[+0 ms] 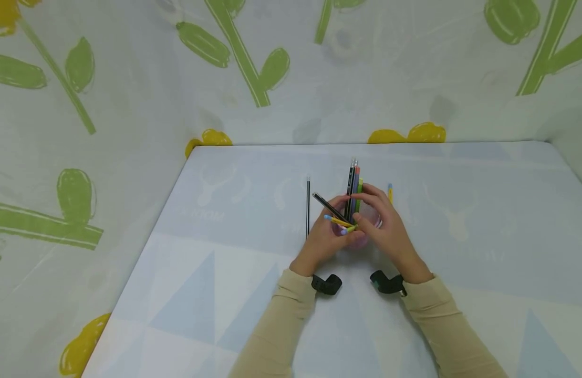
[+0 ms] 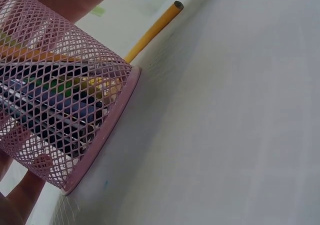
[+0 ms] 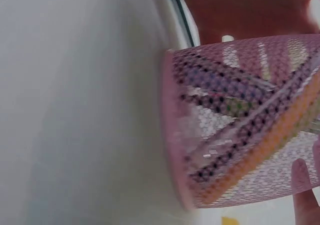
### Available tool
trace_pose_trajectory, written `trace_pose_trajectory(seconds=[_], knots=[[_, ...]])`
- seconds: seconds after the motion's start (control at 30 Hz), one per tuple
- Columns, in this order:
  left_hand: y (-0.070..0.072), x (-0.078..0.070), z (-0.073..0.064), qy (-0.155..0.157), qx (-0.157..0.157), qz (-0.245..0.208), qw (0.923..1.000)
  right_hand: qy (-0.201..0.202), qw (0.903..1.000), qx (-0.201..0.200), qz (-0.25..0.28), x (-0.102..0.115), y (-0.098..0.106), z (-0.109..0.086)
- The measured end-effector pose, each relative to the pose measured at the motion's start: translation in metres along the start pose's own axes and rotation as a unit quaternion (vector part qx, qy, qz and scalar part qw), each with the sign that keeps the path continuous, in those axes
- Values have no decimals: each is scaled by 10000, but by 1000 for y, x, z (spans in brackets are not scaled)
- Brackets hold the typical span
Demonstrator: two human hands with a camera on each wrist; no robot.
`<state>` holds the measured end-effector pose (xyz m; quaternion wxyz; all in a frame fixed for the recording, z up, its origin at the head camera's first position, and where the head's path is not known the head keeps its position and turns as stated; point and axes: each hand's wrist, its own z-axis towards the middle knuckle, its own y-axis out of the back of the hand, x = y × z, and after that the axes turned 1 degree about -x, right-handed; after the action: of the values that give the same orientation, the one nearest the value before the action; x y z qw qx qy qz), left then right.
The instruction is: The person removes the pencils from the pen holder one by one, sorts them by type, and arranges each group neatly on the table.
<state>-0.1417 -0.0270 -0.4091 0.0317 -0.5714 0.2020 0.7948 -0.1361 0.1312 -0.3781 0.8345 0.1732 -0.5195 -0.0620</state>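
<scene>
A pink mesh pencil cup (image 2: 107,130) stands on the table between both hands, mostly covered by them in the head view. My left hand (image 1: 321,236) curls round the cup's left side and grips it. At the top, my right hand (image 1: 385,220) has its thumb and fingers about several upright pencils (image 1: 352,184), black, purplish and green. Another black pencil (image 1: 325,203) leans out to the left, over the left hand. An orange pencil (image 1: 335,220) with a blue end also tilts left. Through the mesh in the right wrist view, an orange pencil (image 3: 270,145) lies slanted.
A black pencil (image 1: 308,207) lies on the table left of the cup. To the right, a yellow pencil (image 1: 390,192) shows partly behind the right hand. The pale patterned table (image 1: 201,210) meets a flowered wall covering (image 1: 319,105) at its back edge.
</scene>
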Motion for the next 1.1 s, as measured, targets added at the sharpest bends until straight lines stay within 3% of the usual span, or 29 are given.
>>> trace_pose_trajectory(seconds=[0.13, 0.37, 0.7, 0.93, 1.1], knots=[[1, 0, 0, -144, -39, -308, 9994, -119, 9996, 86, 236, -5, -1, 1], [2, -3, 0, -536, -518, 218, 9970, -542, 9971, 179, 513, -8, -2, 1], [4, -5, 2, -639, -1119, 385, 9909, -743, 9951, 206, 613, -11, -2, 0], [3, -11, 1, -546, -1276, 499, 9891, -862, 9943, 195, 592, -10, -3, -2], [1, 12, 6, -616, -1345, 635, 9870, -761, 9958, 178, 485, -10, -4, -1]])
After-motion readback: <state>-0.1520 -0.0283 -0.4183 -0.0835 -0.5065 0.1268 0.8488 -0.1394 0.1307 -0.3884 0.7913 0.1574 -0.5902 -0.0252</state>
